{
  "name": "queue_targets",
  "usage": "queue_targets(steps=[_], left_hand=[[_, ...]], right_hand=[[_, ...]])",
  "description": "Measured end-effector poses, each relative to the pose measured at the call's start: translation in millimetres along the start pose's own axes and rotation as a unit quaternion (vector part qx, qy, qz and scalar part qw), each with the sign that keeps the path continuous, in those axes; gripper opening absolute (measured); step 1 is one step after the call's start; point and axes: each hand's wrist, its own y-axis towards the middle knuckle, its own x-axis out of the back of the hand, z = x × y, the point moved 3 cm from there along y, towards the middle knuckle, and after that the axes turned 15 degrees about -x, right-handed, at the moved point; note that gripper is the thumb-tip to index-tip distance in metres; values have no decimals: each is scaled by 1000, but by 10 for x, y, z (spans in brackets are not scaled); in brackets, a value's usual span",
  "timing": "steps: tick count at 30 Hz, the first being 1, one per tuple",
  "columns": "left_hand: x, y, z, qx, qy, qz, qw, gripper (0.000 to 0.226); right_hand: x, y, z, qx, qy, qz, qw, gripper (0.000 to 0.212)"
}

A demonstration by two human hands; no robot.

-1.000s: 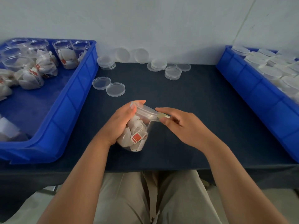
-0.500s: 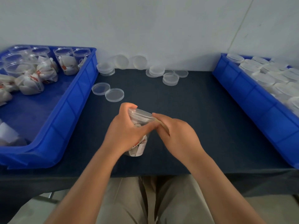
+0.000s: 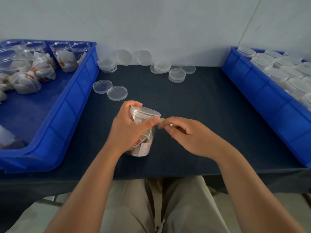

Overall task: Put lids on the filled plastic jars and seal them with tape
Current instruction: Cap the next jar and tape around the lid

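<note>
Far left: blue bin (image 3: 50, 132) on the dark worktop (image 3: 202, 106), holding open filled jars (image 3: 65, 59) without lids, white sachets inside. Just right of that bin, two loose lids (image 3: 109, 89) lie flat, edges touching. More lids in stacks (image 3: 161, 67) along the back wall, two leaning against it.

Centre: left hand (image 3: 129, 130) grips the filled jar (image 3: 143, 143), fingers (image 3: 134, 104) curled round the far side, thumb laid across the near side just under the rim. Jar is tilted, top end away from the person; can't tell if its base touches the worktop. Clear lid (image 3: 144, 112) sits on the jar.

Just right of the lid rim: right hand (image 3: 190, 137) pinches a small tan piece of tape (image 3: 162, 119) between thumb and forefinger, other fingers loosely curled. Tape end is right beside the left thumb tip, at the lid's edge.

Far right: second blue bin (image 3: 269, 101) packed with lidded jars (image 3: 277, 71).
</note>
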Motion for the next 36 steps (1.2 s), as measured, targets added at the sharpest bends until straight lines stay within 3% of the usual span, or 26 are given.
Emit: queue_targets(steps=[4, 14, 19, 25, 31, 33, 36], left_hand=[[33, 24, 29, 10, -16, 6, 1000, 71], [-60, -130, -93, -33, 62, -30, 997, 68], [-408, -605, -306, -72, -47, 90, 992, 64], [-210, -327, -51, -8, -77, -28, 997, 57], [-186, -134, 57, -9, -96, -15, 995, 60], [-188, -121, 85, -7, -101, -14, 995, 60], [-183, -89, 106, 0, -116, -16, 993, 61]], right_hand=[[28, 43, -49, -30, -13, -20, 999, 25], [-202, 155, 150, -85, -113, -171, 975, 28], [-88, 498, -268, -243, -233, -126, 933, 24], [-235, 408, -569, -128, -231, -216, 940, 48], [-393, 379, -522, -105, -243, -207, 942, 48], [-403, 370, -450, -94, -199, -212, 952, 49], [-385, 252, -208, -28, 87, -241, 966, 55]])
